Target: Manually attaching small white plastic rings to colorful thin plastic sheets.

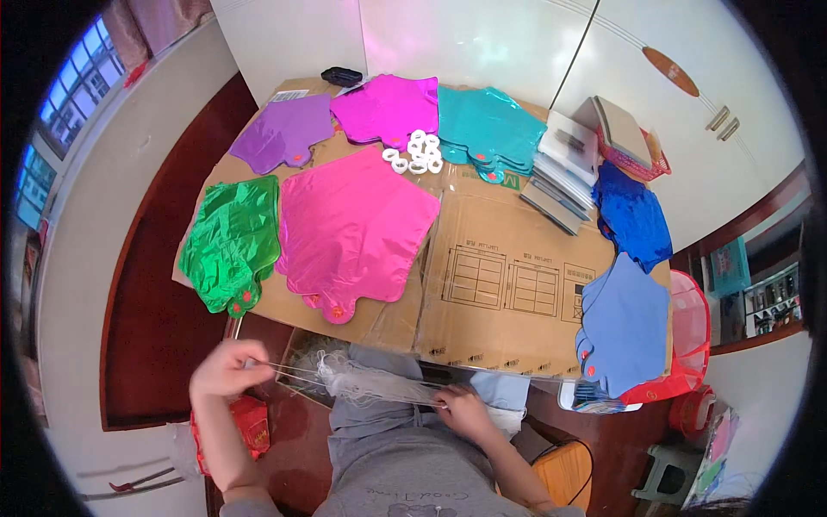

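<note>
Across my lap stretches a bundle of thin white strings (pixel 370 380), with a loose tangle at its left part. My left hand (pixel 231 369) is closed in a pinch on strands drawn out to the left. My right hand (pixel 466 413) grips the other end of the bundle near my right thigh. Ahead of my hands, on a cardboard sheet (pixel 482 224), lie flat foil balloons: a large pink stack (pixel 357 224), a green stack (pixel 228 237), a purple one (pixel 280 133), a magenta one (pixel 392 108) and a teal one (pixel 487 125).
Several small white rings (pixel 418 151) sit between the stacks. At the right are notebooks (pixel 560 185), dark blue balloons (pixel 633 215) and light blue balloons (pixel 624 323). A red basket (pixel 689 332) stands beside the table. An open box (pixel 301 366) is below its front edge, and a red bag (pixel 245 431) at left.
</note>
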Demonstrator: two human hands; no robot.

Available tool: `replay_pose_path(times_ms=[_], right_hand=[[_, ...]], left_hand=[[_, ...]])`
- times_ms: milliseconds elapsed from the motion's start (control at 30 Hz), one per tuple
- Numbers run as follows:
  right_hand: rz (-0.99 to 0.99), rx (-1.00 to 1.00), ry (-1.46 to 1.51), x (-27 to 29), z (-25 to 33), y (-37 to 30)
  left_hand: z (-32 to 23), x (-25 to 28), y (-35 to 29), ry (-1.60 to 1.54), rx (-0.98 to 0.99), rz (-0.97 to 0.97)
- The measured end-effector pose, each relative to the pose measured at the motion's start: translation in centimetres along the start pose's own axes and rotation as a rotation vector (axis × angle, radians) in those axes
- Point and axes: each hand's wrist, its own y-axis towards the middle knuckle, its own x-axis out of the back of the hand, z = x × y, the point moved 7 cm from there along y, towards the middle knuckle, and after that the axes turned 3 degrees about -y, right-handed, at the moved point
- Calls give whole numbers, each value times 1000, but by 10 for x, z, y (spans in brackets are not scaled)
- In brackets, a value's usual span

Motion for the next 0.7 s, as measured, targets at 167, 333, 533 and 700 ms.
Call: replay_pose_path(times_ms=[167,333,533,700], right_hand=[[-21,-6,-5,-8,-9,-5],[49,-34,-34,-18,-18,-4],[29,59,36,26,35,1],[-53,412,517,93,143,29]], left_hand=[[12,109,-40,-236,-243,-314],[4,175,-77,-276,-457,-547],[-51,65,-60,-23,-342,-343],[-114,-81,-14,512,-597,177]])
